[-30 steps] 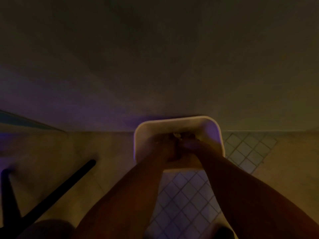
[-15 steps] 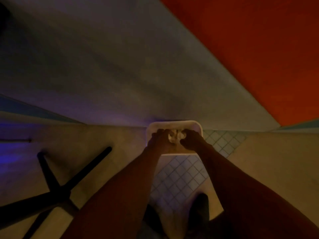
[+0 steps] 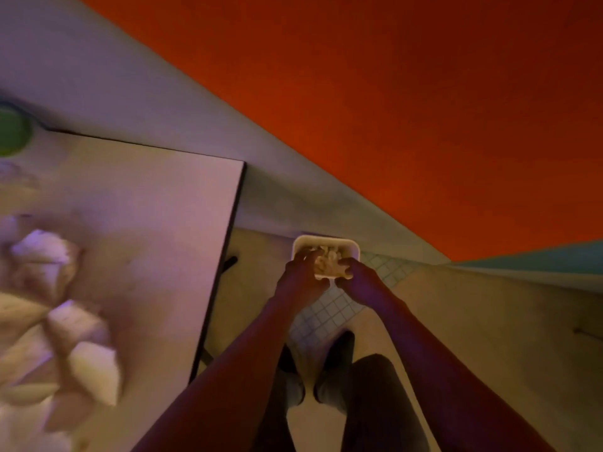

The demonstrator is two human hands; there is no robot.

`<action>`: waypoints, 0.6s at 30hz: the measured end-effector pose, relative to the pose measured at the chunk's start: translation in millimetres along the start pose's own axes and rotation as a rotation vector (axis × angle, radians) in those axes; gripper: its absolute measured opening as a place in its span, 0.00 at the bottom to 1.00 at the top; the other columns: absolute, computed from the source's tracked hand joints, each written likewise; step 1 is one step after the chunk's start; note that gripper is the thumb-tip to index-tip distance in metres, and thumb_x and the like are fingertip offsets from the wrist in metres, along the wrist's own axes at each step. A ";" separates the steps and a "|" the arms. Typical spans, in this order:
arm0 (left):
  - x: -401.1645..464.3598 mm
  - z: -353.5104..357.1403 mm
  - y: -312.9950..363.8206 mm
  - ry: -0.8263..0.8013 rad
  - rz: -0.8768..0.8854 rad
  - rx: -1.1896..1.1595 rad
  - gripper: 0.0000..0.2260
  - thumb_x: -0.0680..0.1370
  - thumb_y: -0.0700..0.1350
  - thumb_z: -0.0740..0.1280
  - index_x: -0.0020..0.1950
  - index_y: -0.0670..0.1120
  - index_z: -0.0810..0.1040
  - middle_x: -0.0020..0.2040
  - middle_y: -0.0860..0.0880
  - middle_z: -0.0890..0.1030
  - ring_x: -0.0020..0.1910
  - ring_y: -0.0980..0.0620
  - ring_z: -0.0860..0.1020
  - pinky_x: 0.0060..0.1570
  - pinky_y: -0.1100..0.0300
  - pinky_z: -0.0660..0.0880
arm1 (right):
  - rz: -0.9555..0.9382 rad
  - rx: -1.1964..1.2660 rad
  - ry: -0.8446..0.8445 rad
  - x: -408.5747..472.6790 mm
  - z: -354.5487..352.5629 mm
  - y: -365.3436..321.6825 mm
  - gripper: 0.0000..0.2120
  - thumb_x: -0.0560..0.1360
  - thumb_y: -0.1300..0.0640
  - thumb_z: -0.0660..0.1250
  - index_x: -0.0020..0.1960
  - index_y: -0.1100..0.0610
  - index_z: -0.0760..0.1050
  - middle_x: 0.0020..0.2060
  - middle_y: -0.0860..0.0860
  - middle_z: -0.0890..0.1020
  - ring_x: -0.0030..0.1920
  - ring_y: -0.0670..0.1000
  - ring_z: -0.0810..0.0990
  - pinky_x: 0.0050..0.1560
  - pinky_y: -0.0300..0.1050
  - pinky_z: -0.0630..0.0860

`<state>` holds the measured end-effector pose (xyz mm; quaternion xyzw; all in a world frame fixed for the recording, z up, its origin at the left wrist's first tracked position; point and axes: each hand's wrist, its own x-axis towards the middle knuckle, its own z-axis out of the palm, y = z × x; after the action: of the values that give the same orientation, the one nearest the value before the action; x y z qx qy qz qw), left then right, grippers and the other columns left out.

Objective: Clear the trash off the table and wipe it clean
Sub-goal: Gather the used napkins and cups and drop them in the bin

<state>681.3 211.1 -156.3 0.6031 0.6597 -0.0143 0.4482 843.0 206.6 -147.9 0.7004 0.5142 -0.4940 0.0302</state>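
At the bottom of the frame, the person's dark trousers [image 3: 381, 402] and shoes [image 3: 332, 380] stand on a tiled floor [image 3: 329, 314], just right of the table edge. Both forearms reach up the centre of the frame. Left hand [image 3: 300, 272] and right hand [image 3: 354, 272] are closed together on a crumpled wad of paper trash [image 3: 326, 264], holding it over the open mouth of a pale bin [image 3: 326, 243] that stands against the wall. Half a second ago the table was out of view; the view has since swung left and the table [image 3: 156, 223] now fills the left of the frame. Judgement: this load is at the point of release into the bin. More crumpled paper [image 3: 65, 347], blurred, lies at lower left on the table, and a green round object [image 3: 11, 132] sits at its far upper-left corner. Clearing is therefore unfinished; wiping is not yet begun.
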 end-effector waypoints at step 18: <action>-227.3 -170.7 -26.8 0.530 0.103 -0.204 0.27 0.77 0.52 0.70 0.75 0.54 0.69 0.73 0.47 0.69 0.72 0.44 0.64 0.70 0.50 0.65 | -0.393 -0.040 0.056 -168.0 -5.1 -199.4 0.28 0.76 0.54 0.71 0.74 0.48 0.67 0.69 0.52 0.75 0.61 0.51 0.77 0.53 0.45 0.72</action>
<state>532.2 121.3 70.1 0.5701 0.7205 0.2331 0.3188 699.7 187.0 69.1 0.5994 0.6515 -0.4602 -0.0673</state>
